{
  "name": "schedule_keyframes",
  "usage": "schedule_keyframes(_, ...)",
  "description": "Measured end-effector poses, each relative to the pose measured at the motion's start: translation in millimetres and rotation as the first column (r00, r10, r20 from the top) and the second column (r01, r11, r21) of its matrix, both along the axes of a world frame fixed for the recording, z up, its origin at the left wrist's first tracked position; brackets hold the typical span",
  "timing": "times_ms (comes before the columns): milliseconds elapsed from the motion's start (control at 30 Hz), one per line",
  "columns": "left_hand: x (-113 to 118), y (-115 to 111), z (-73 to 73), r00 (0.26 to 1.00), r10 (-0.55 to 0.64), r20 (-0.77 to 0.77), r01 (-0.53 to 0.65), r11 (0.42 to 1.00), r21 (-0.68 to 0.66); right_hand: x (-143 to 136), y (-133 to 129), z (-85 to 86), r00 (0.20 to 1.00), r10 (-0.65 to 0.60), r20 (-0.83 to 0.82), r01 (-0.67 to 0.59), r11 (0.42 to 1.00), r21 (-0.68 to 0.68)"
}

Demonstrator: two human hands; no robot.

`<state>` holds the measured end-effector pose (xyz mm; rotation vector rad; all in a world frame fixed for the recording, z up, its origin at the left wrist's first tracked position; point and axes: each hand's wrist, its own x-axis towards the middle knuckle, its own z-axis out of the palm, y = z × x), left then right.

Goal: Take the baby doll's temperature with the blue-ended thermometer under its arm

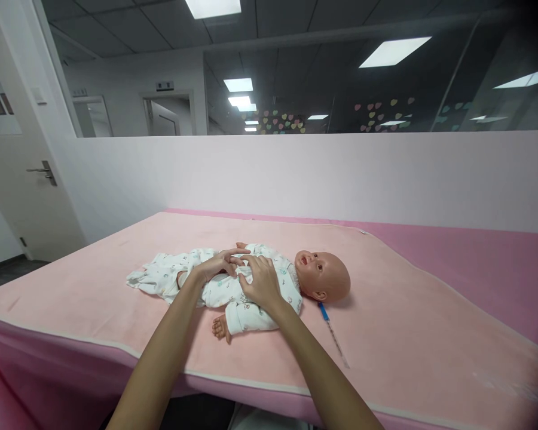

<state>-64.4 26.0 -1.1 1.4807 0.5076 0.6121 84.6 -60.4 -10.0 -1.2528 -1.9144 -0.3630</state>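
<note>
A baby doll (325,276) lies on its back on the bed pad, head to the right. It wears a white garment (251,315) with a small print. Both of my hands meet over the doll's belly. My left hand (219,266) has its fingers bent on the front of the garment, the index finger stretched further out. My right hand (263,282) has thumb and fingers closed around a fold of the cloth. The exact grip of the left fingertips is partly hidden. One doll hand (221,329) sticks out of the near sleeve, beside my right forearm.
A thin clear stick with a blue end (324,312), perhaps a thermometer, lies near the doll's head. Under everything spreads a peach pad (407,334) with a white edge, over a pink cover (484,275). A low white wall (341,176) stands behind; a door (31,179) is at left.
</note>
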Motion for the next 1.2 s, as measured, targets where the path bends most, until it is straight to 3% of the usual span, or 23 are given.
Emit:
schedule_keyframes(667,0,-12,13.6,0.997,0.058,-0.053,-0.054,0.996,0.069,1,2,-2.5,1.000,0.011,0.001,-0.011,1.000,0.020)
schedule_keyframes(1200,-5,1,-0.5,0.995,-0.082,0.050,0.083,0.996,-0.020,1,4,-3.8,1.000,0.000,-0.002,0.000,1.000,0.012)
